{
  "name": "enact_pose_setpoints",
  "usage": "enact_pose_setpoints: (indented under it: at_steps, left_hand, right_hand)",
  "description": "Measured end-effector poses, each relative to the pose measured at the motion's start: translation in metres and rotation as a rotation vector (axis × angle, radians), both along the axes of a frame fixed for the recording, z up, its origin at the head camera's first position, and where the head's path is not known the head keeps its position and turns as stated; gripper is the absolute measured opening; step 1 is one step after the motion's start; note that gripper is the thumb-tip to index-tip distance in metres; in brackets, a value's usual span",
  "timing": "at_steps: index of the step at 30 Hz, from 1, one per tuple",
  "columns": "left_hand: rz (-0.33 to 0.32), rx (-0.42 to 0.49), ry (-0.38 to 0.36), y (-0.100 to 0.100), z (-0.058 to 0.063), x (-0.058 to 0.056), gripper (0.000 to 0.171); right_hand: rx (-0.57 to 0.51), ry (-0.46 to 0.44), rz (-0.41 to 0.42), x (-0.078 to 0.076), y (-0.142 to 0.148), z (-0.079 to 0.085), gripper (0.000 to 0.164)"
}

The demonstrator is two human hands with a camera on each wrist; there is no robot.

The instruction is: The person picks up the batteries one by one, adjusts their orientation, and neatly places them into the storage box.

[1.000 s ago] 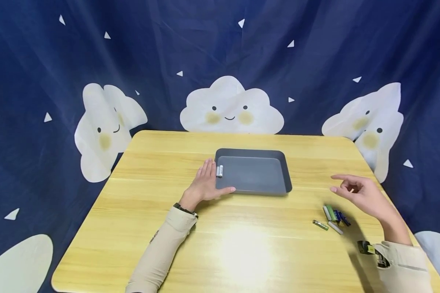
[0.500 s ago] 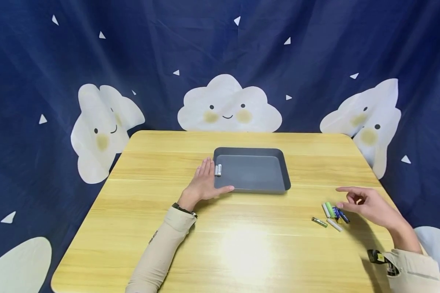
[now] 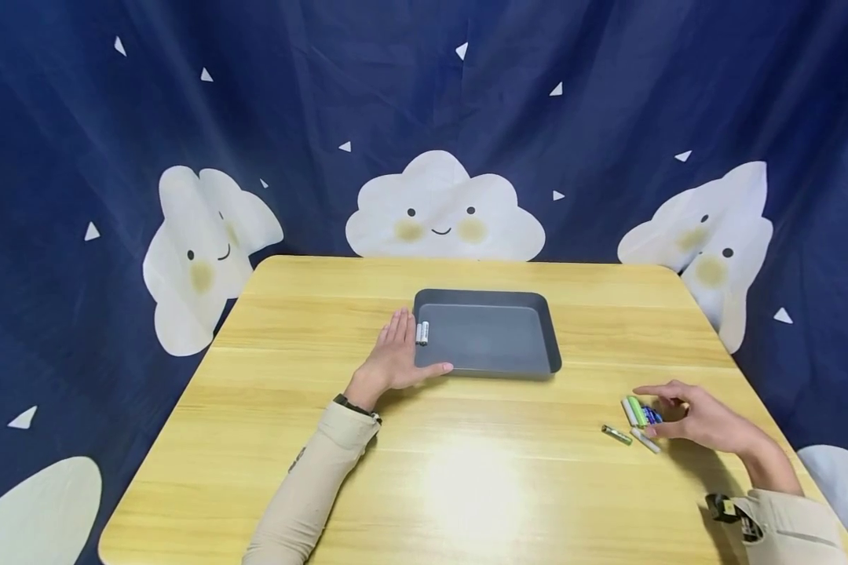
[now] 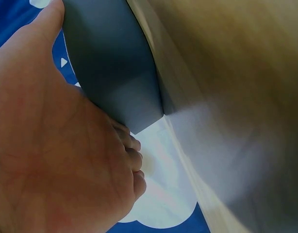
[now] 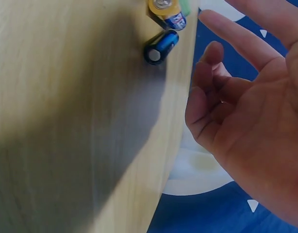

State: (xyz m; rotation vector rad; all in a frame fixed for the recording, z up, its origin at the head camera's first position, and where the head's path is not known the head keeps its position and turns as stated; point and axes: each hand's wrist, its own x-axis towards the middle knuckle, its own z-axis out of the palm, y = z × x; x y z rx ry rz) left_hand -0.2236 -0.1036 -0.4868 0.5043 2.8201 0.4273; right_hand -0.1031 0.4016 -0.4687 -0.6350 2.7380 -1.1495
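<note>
My left hand [image 3: 393,362] lies against the left side of a dark grey tray [image 3: 487,337], fingers straight along that side and thumb at the near rim. Inside the tray's left end, two silvery white batteries [image 3: 423,333] sit side by side. Over a small group of batteries at the right, my right hand [image 3: 710,421] holds its thumb and index finger apart, other fingers curled in, gripping nothing. Below it are a green battery [image 3: 637,411], a white battery [image 3: 629,412] and blue batteries [image 3: 653,416], partly hidden. The right wrist view shows a dark blue battery [image 5: 160,47] beside a yellow-topped one [image 5: 164,7].
Nearer the front lie a second white battery [image 3: 645,440] and a green-and-gold battery [image 3: 616,435]. Everything rests on a wooden table [image 3: 311,314] with rounded corners. Behind it hangs a dark blue curtain [image 3: 290,86] printed with clouds.
My right hand has come down and toward me over the battery group, its thumb and index finger now spread around the blue ones. The left hand stays at the tray.
</note>
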Motion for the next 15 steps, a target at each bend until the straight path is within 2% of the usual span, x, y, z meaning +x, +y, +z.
enact_pose_setpoints:
  at_steps: [8,15]
  left_hand:
    - [0.005,0.006,-0.016,-0.0005,0.0006,0.0013,0.131]
    - [0.0,0.007,-0.004,-0.0006,-0.0004,-0.0005,0.131]
  right_hand:
    - [0.001,-0.047,0.011,-0.0006,-0.0011,-0.0031,0.051]
    - [-0.048,-0.072,0.046,-0.0042,0.0,-0.0049,0.052]
